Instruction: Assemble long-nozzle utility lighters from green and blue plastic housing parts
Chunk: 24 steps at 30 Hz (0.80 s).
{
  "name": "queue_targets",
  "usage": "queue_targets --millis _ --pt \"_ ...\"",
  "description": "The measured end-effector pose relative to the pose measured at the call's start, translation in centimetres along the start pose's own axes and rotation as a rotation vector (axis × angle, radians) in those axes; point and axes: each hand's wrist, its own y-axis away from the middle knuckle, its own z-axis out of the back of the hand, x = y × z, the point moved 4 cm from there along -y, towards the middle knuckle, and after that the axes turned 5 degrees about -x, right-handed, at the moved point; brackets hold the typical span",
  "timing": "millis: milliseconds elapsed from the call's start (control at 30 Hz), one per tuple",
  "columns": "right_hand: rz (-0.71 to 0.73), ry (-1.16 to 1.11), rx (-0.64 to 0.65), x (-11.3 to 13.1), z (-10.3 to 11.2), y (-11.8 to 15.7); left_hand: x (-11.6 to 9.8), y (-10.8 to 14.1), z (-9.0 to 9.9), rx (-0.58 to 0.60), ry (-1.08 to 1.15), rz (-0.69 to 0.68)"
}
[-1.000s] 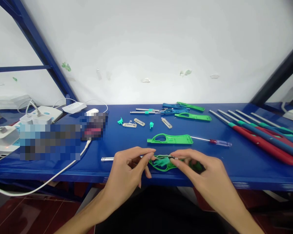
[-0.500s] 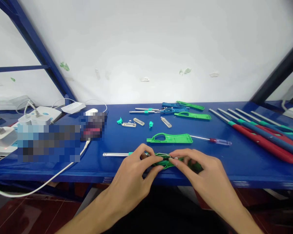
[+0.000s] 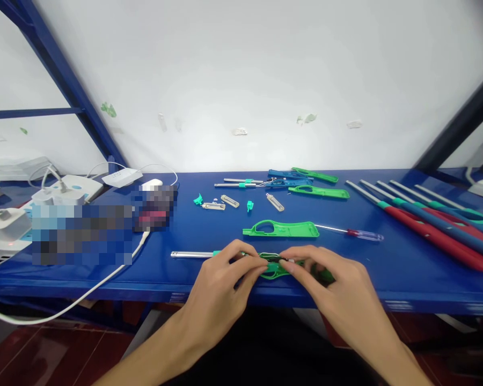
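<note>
In front of me lies an opened long-reach lighter with a green handle (image 3: 274, 272) and a metal tube (image 3: 191, 254) pointing left. My left hand (image 3: 225, 284) is closed around the tube end of the handle, with thumb and index finger pinched at its inside. Thumb and forefinger of my right hand (image 3: 338, 279) pinch a small black part at the handle's middle; my fingers hide most of it. A thin white wire shows between the hands. Just behind lies a loose green handle half (image 3: 282, 229).
A screwdriver (image 3: 364, 235) lies to the right, beside several assembled lighters (image 3: 434, 230). Clear fuel tanks (image 3: 230, 201) and teal clips (image 3: 250, 206) are scattered farther back, near opened blue lighter handles (image 3: 290, 183). Chargers (image 3: 8, 222) and a white cable (image 3: 104, 281) occupy the left.
My left thumb and index finger have drawn closer together and shifted slightly, showing more of the green handle's inside. My right hand stays nearly still.
</note>
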Motion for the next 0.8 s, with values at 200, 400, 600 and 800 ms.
queue_targets --millis 200,400,600,800 --pt "0.011 -0.007 0.005 0.0 -0.1 0.1 0.4 -0.1 0.3 -0.046 0.085 0.208" --pt "0.017 0.008 -0.002 -0.1 0.0 0.1 1.1 -0.3 0.9 -0.034 0.326 0.558" --pt "0.021 0.014 0.001 -0.1 -0.1 0.1 1.2 -0.8 1.4 -0.072 0.566 0.639" --pt "0.003 0.019 0.000 0.3 0.0 0.1 1.7 -1.0 1.7 -0.031 0.698 0.610"
